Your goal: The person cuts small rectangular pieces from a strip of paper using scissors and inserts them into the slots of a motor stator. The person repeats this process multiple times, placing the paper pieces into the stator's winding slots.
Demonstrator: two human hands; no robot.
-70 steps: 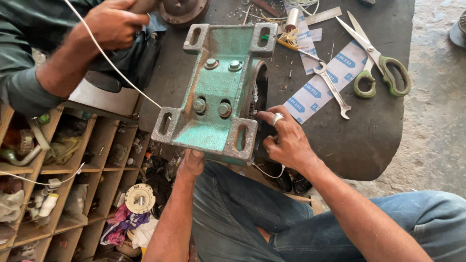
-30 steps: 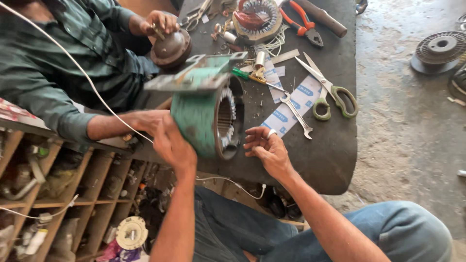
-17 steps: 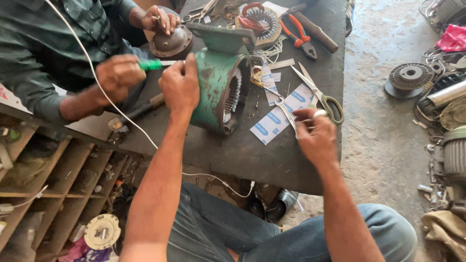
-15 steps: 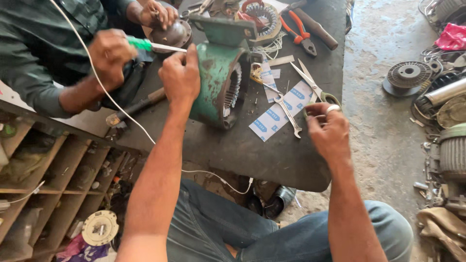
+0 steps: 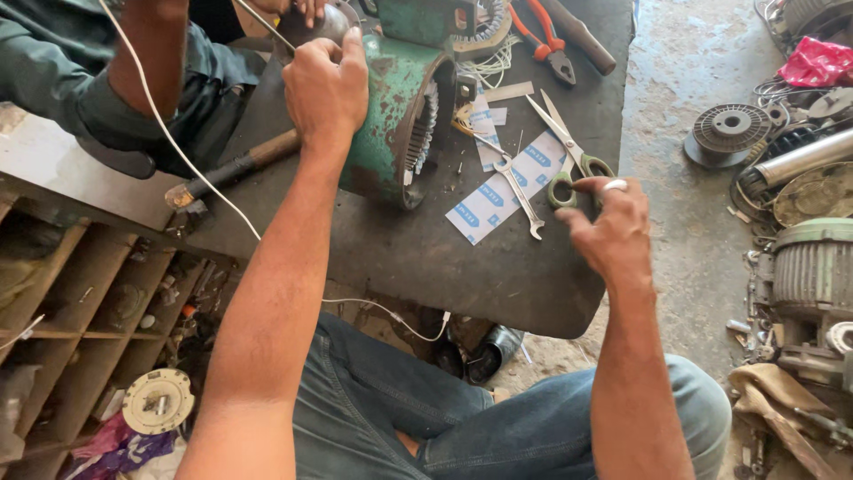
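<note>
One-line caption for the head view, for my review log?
Left hand grips the green motor housing standing on the dark table while the right hand reaches the green-handled scissors; a co-worker's sleeve alongside.

My left hand (image 5: pixel 324 84) grips the motor housing (image 5: pixel 391 116), cast metal under chipped, matt green paint with rust showing through. Near the worktop's right edge, my right hand (image 5: pixel 609 236) reaches the scissors (image 5: pixel 569 160), bare steel blades with dull green plastic handles. The worktop (image 5: pixel 444 267) itself is dark, matt and scuffed. A smooth metal spanner (image 5: pixel 518 191) lies on white paper strips (image 5: pixel 498 191). The hammer (image 5: pixel 235 167) at the left edge has a worn wooden handle.
</note>
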